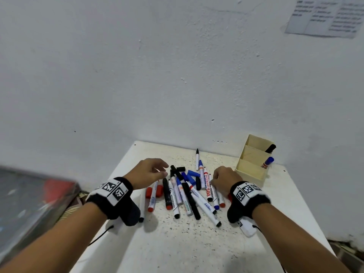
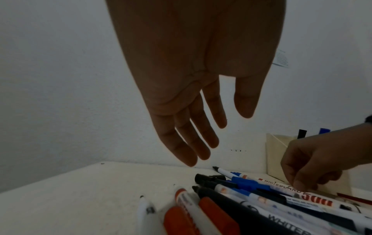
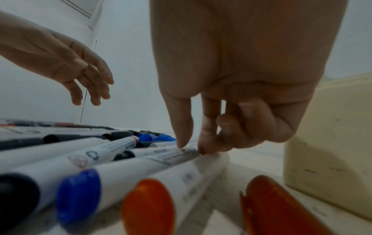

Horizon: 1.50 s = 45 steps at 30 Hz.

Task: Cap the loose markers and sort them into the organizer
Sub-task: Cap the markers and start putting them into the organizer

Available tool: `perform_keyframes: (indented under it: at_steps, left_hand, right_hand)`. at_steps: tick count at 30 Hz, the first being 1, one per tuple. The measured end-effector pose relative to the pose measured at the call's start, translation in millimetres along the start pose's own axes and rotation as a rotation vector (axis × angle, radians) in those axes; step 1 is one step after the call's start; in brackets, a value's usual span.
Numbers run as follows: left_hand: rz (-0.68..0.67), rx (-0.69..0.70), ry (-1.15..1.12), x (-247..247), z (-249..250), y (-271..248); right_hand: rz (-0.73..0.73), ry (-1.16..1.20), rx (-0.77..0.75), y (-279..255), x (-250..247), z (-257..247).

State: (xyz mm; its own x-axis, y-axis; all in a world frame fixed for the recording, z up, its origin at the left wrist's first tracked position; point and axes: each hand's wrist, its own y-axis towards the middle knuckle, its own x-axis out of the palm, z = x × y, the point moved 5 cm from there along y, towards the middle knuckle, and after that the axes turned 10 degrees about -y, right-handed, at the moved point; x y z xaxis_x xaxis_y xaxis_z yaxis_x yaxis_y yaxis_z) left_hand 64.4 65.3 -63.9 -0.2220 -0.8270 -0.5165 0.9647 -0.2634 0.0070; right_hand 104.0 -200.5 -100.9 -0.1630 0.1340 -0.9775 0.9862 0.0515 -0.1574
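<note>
Here our right fingers (image 3: 203, 143) curl down and pinch one white marker (image 3: 177, 152) at the edge of the pile (image 1: 187, 194), to lift it. Our left hand (image 1: 147, 171) hovers relaxed above the loose caps (image 1: 190, 175), ready to take one. The organizer (image 1: 254, 160) waits just beside on the desk (image 1: 167, 243).

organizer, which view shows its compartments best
The head view: the organizer shows from above, with three compartments and two markers. The left wrist view shows an upper corner; the right wrist view shows only an outer wall.
</note>
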Motion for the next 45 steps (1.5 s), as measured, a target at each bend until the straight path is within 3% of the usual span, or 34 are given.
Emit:
perform_keyframes:
  at_steps: [5, 8, 11, 15, 20, 23, 25, 28, 36, 39, 45]
  left_hand:
    - [-0.022, -0.023, -0.001, 8, -5, -3]
    - [-0.035, -0.025, -0.022, 15, -4, -5]
    - [-0.031, -0.013, -0.039, 18, -1, -4]
    - [-0.042, -0.02, -0.142, 30, 11, 4]
    - [-0.049, 0.038, -0.272, 50, 39, 10]
    - [0.007, -0.023, -0.346, 38, 33, 7]
    - [0.038, -0.091, -0.322, 25, 23, 1]
    - [0.063, -0.15, -0.276, 5, 10, -9]
    - [0.132, -0.238, -0.207, -28, -15, -30]
    - [0.131, -0.249, -0.207, -28, -18, -33]
    - [0.087, -0.234, -0.207, -17, -15, -27]
  right_hand:
    - [-0.093, -0.122, 0.019, 4, 3, -10]
    - [-0.084, -0.08, 0.058, 5, 0, -12]
    - [-0.016, 0.19, 0.051, 9, -12, -12]
    - [-0.049, 0.657, -0.141, -7, -32, -41]
    - [-0.168, 0.844, -0.301, -26, -39, -85]
    - [-0.081, 0.747, -0.26, -14, -37, -79]
    - [-0.018, 0.555, -0.223, 1, -31, -68]
    - [-0.033, 0.29, -0.224, 20, -14, -65]
    - [-0.044, -0.152, -0.275, 37, 12, -104]
    - [-0.092, -0.177, -0.25, 39, 13, -107]
    - [-0.152, -0.013, -0.188, 42, 8, -91]
